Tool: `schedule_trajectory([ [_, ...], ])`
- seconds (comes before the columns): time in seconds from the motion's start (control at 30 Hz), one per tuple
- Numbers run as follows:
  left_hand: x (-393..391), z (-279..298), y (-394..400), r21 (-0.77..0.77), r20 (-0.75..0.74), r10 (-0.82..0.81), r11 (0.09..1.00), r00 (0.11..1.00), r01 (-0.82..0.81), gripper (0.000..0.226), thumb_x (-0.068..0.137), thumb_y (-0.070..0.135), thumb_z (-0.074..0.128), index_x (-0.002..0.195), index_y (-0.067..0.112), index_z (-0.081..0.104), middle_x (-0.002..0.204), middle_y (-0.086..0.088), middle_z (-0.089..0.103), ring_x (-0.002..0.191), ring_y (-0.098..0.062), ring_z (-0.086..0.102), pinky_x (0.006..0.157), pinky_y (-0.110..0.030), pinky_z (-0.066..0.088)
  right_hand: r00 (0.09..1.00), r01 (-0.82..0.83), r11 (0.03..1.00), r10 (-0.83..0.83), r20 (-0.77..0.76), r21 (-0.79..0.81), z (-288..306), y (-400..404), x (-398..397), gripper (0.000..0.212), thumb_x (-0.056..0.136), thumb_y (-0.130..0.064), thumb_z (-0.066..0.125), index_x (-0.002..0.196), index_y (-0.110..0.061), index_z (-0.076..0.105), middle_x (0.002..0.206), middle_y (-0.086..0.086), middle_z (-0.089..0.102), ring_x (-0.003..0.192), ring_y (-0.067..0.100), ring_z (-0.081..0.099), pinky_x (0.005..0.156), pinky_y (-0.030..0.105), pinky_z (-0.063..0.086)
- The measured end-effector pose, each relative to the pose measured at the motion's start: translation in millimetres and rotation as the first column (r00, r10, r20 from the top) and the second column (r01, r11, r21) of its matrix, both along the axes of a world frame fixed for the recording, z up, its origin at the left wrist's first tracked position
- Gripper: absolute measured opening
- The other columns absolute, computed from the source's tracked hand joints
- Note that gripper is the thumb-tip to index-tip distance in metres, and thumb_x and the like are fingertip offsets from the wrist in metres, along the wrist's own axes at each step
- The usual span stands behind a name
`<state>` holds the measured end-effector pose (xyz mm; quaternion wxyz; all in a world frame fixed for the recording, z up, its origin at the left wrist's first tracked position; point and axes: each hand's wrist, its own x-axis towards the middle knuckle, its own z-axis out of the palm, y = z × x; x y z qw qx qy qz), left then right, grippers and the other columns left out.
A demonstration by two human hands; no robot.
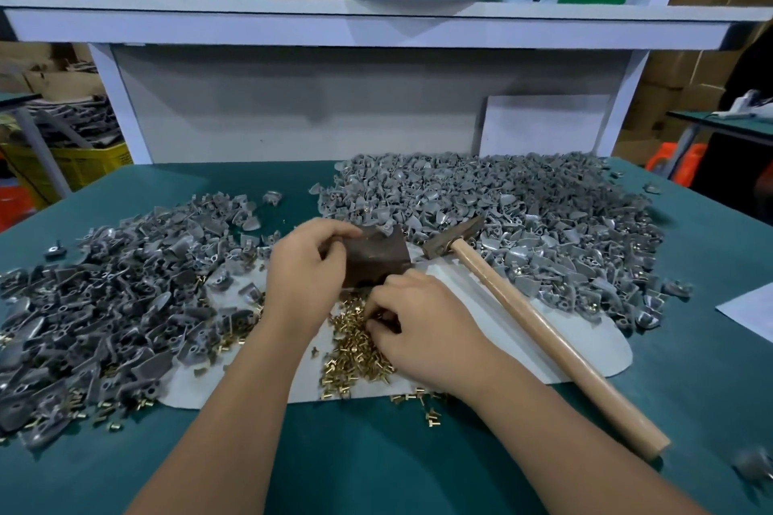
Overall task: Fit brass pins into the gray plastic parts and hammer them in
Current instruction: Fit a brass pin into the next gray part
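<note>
A dark metal block (378, 261) stands on a white sheet (481, 330) at the middle of the table. One gray plastic part (387, 230) sits on the block's top edge. My left hand (307, 270) curls against the block's left side, its fingertips holding that part. My right hand (422, 330) reaches down into the pile of brass pins (355, 351) in front of the block, and its fingertips pinch a pin there. The pinched pin is mostly hidden by the fingers. A hammer (539, 326) with a wooden handle lies untouched to the right.
A big heap of gray parts (523, 213) fills the back right of the green table (376, 464). Another heap (104, 293), mixed with loose pins, lies on the left. A white shelf frame (368, 29) rises behind. A paper corner (748, 305) lies at the right edge.
</note>
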<state>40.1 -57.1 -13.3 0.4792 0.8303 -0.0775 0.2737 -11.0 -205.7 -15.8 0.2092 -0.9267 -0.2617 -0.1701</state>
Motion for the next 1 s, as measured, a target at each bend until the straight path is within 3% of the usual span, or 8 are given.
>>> schedule_trajectory([
  [0.13, -2.6, 0.9, 3.2, -0.048, 0.016, 0.058, 0.997, 0.998, -0.058, 0.043, 0.092, 0.003, 0.049, 0.086, 0.042, 0.065, 0.094, 0.027, 0.061, 0.101, -0.011, 0.058, 0.091, -0.036, 0.05, 1.0, 0.019, 1.0, -0.019, 0.01, -0.015, -0.4, 1.3, 1.2, 0.01, 0.087, -0.021, 0.059, 0.088, -0.016, 0.068, 0.085, -0.002, 0.061, 0.089, 0.018, 0.049, 0.079, 0.034, 0.043],
  [0.37, 2.5, -1.3, 5.4, 0.041, 0.01, 0.091, 0.995, 0.996, -0.092, 0.035, 0.092, 0.007, 0.05, 0.113, 0.029, 0.068, 0.111, 0.013, 0.062, 0.117, -0.017, 0.051, 0.102, -0.046, 0.043, 1.0, 0.016, 0.999, -0.016, 0.003, 0.032, -1.0, 3.0, -1.1, 0.008, 0.086, -0.014, 0.056, 0.086, -0.015, 0.065, 0.084, -0.003, 0.061, 0.088, 0.017, 0.049, 0.078, 0.035, 0.044],
  [0.47, 10.0, 0.5, 3.5, 0.197, -0.107, 0.137, 0.974, 0.985, -0.114, 0.051, 0.094, 0.021, 0.051, 0.142, 0.037, 0.044, 0.144, 0.008, 0.049, 0.141, -0.02, 0.028, 0.116, -0.052, 0.022, 0.999, 0.011, 0.998, -0.014, 0.033, 0.062, -1.0, 2.1, -0.6, 0.008, 0.087, -0.014, 0.057, 0.087, -0.015, 0.064, 0.084, -0.002, 0.062, 0.087, 0.017, 0.05, 0.078, 0.035, 0.043],
  [0.53, 16.1, -1.7, -0.8, 0.344, -0.196, 0.145, 0.936, 0.97, -0.07, 0.054, 0.098, 0.032, 0.045, 0.149, 0.041, 0.031, 0.155, 0.013, 0.035, 0.148, -0.015, 0.01, 0.119, -0.051, 0.006, 0.998, 0.007, 0.997, -0.011, 0.056, 0.083, -1.6, 1.5, -0.2, 0.007, 0.087, -0.014, 0.057, 0.087, -0.014, 0.063, 0.084, -0.002, 0.062, 0.086, 0.017, 0.05, 0.079, 0.034, 0.043],
  [0.6, 20.7, -5.0, -3.3, 0.424, -0.19, 0.149, 0.904, 0.97, -0.055, 0.045, 0.1, 0.035, 0.041, 0.145, 0.04, 0.04, 0.152, 0.016, 0.039, 0.147, -0.013, 0.011, 0.118, -0.049, 0.003, 0.998, 0.008, 0.994, -0.015, 0.064, 0.11, -2.3, 1.0, 1.0, 0.006, 0.088, -0.013, 0.057, 0.088, -0.014, 0.063, 0.085, -0.003, 0.062, 0.086, 0.016, 0.05, 0.079, 0.032, 0.042],
  [0.77, 17.5, -2.9, 1.7, 0.24, -0.089, 0.121, 0.966, 0.989, -0.097, 0.027, 0.096, 0.023, 0.056, 0.114, 0.037, 0.07, 0.119, 0.011, 0.065, 0.13, -0.016, 0.038, 0.104, -0.037, 0.016, 0.999, 0.049, 0.973, -0.053, 0.011, 0.224, -3.9, -0.6, 3.7, 0.007, 0.088, -0.013, 0.057, 0.086, -0.019, 0.061, 0.082, -0.013, 0.056, 0.085, 0.006, 0.046, 0.075, 0.025, 0.041],
  [0.9, 14.0, -0.3, 5.9, 0.148, -0.077, 0.118, 0.983, 0.99, -0.106, 0.023, 0.092, 0.021, 0.064, 0.11, 0.033, 0.073, 0.106, 0.009, 0.071, 0.117, -0.022, 0.053, 0.105, -0.051, 0.037, 0.995, 0.1, 0.946, -0.089, -0.049, 0.309, -4.4, -2.3, 4.8, 0.011, 0.087, -0.013, 0.057, 0.084, -0.023, 0.059, 0.082, -0.014, 0.057, 0.084, 0.005, 0.049, 0.073, 0.025, 0.043],
  [1.0, 12.2, 1.3, 5.1, 0.112, -0.068, 0.152, 0.983, 0.986, -0.144, 0.028, 0.092, 0.026, 0.061, 0.118, 0.035, 0.067, 0.108, 0.012, 0.068, 0.12, -0.02, 0.048, 0.107, -0.047, 0.033, 0.991, 0.126, 0.936, -0.104, -0.083, 0.33, -4.8, -3.3, 4.9, 0.013, 0.087, -0.014, 0.057, 0.083, -0.027, 0.058, 0.083, -0.016, 0.057, 0.085, 0.002, 0.048, 0.073, 0.022, 0.042],
])
